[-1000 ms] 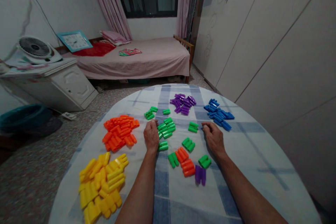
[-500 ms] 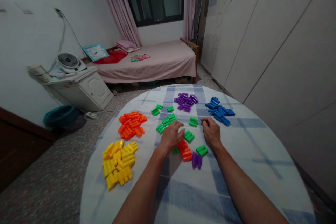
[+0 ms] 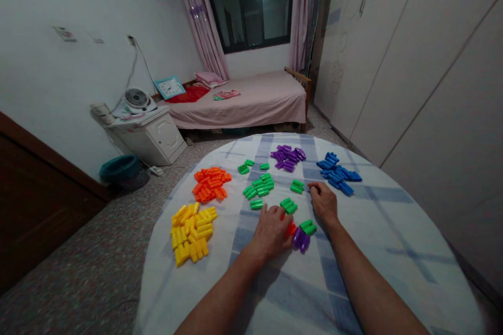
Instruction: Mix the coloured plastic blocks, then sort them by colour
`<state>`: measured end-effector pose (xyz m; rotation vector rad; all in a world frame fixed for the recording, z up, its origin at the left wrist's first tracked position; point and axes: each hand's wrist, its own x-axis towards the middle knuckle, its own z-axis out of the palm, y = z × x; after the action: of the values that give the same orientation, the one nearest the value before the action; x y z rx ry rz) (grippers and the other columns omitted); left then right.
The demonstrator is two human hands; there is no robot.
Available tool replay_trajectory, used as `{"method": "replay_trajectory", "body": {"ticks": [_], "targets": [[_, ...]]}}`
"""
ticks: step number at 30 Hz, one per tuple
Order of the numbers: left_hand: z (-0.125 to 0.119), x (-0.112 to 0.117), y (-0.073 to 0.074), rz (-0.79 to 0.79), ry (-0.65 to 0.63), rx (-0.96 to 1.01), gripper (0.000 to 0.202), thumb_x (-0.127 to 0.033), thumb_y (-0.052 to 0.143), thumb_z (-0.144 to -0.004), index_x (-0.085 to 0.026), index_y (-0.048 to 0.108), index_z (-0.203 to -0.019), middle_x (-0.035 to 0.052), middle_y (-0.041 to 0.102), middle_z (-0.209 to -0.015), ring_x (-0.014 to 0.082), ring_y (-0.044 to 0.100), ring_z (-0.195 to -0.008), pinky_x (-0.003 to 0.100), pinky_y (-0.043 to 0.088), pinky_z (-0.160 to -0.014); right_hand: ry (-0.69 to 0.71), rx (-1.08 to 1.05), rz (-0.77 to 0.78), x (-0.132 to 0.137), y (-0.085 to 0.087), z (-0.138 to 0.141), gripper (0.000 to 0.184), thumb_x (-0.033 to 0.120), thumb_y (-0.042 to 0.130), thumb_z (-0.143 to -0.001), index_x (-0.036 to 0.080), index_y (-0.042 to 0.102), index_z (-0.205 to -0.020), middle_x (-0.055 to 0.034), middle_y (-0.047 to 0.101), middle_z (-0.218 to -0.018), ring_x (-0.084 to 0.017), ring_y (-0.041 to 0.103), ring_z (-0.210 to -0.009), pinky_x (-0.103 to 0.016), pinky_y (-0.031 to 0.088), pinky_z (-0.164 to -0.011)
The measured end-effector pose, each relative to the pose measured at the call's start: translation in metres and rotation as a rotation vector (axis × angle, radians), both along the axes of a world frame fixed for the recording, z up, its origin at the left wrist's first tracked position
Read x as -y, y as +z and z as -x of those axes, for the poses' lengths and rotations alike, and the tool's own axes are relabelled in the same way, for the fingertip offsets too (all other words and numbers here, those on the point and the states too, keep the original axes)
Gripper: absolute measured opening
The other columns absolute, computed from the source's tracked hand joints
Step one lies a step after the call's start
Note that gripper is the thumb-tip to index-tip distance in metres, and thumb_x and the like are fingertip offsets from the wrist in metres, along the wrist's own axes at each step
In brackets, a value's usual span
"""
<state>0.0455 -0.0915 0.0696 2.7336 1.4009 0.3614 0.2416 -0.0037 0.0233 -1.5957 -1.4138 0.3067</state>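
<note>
Round table (image 3: 396, 251) with colour-sorted plastic heaps

Room, far left: a dark wooden door (image 3: 35, 193); a teal basin (image 3: 120, 168) on the speckled floor; a white bedside cabinet (image 3: 151, 136) bearing a small white fan (image 3: 137, 98). Beyond stands a bed with pink sheets (image 3: 239, 107), below a curtained window (image 3: 247, 5).

Table, white cloth with blue checks, in order across:

1. Yellow plastic tubes (image 3: 190, 233), one loose heap near the left edge.
2. Orange plastic tubes (image 3: 209, 185), a second heap, farther up the table.
3. Green plastic tubes (image 3: 259, 186), a scatter of small clusters across the middle.
4. Left hand (image 3: 270, 233), flat on the cloth at mid-table, fingers (image 3: 277, 220) close together and gently curved, covering a small orange group (image 3: 291, 229) whose ends show past the fingertips. Whether they grip anything cannot be told. A green pair (image 3: 288, 205) lies just beyond them.
5. Purple pair (image 3: 301, 239), touching a green pair (image 3: 307, 227), both just right of the left hand.
6. Purple heap (image 3: 288, 157), at the far side of the cloth.
7. Right hand (image 3: 324, 203), fingers (image 3: 314, 187) drawn narrow and curled down onto the cloth, near a green cluster (image 3: 297, 186). Nothing shows between them, but a hold cannot be ruled out.
8. Blue heap (image 3: 336, 172), upper right.

Far right: a tall cream wardrobe (image 3: 424, 63).
</note>
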Motion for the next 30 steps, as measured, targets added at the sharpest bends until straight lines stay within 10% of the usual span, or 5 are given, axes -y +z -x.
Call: {"method": "replay_trajectory", "body": {"ticks": [8, 13, 22, 30], "targets": [[-0.002, -0.013, -0.025, -0.056, -0.117, 0.232, 0.029, -0.029, 0.061, -0.078, -0.017, 0.058, -0.105, 0.0073, 0.062, -0.096, 0.0216, 0.054, -0.096, 0.036, 0.042, -0.090, 0.013, -0.024, 0.007, -0.001, 0.000, -0.002, 0.033, 0.030, 0.039, -0.076, 0.018, 0.068, -0.086, -0.0078, 0.069, -0.093, -0.020, 0.060, -0.082, -0.032, 0.042, -0.080], [0.008, -0.015, -0.026, 0.016, 0.026, 0.499, 0.023, -0.021, 0.054, -0.081, -0.018, 0.058, -0.104, 0.0073, 0.060, -0.104, 0.0180, 0.055, -0.097, 0.032, 0.046, -0.086, 0.016, -0.024, 0.018, 0.000, 0.001, -0.001, 0.033, 0.030, 0.039, -0.076, 0.018, 0.067, -0.085, -0.0075, 0.069, -0.091, -0.020, 0.060, -0.081, -0.031, 0.042, -0.079], [0.003, -0.007, -0.013, 0.010, 0.125, 0.196, 0.042, -0.039, 0.067, -0.074, -0.022, 0.058, -0.112, 0.0065, 0.058, -0.112, 0.0224, 0.053, -0.101, 0.037, 0.043, -0.090, 0.012, -0.009, 0.014, 0.001, 0.002, 0.000, 0.033, 0.030, 0.038, -0.076, 0.018, 0.068, -0.085, -0.0076, 0.068, -0.090, -0.020, 0.060, -0.081, -0.031, 0.042, -0.079], [-0.015, -0.008, -0.007, -0.060, -0.087, 0.047, 0.026, -0.034, 0.056, -0.086, -0.024, 0.059, -0.109, 0.0060, 0.057, -0.110, 0.0205, 0.050, -0.093, 0.032, 0.045, -0.076, 0.017, -0.008, 0.022, 0.000, 0.001, -0.001, 0.034, 0.031, 0.038, -0.076, 0.018, 0.068, -0.086, -0.0073, 0.069, -0.090, -0.020, 0.060, -0.082, -0.031, 0.042, -0.079]]}}
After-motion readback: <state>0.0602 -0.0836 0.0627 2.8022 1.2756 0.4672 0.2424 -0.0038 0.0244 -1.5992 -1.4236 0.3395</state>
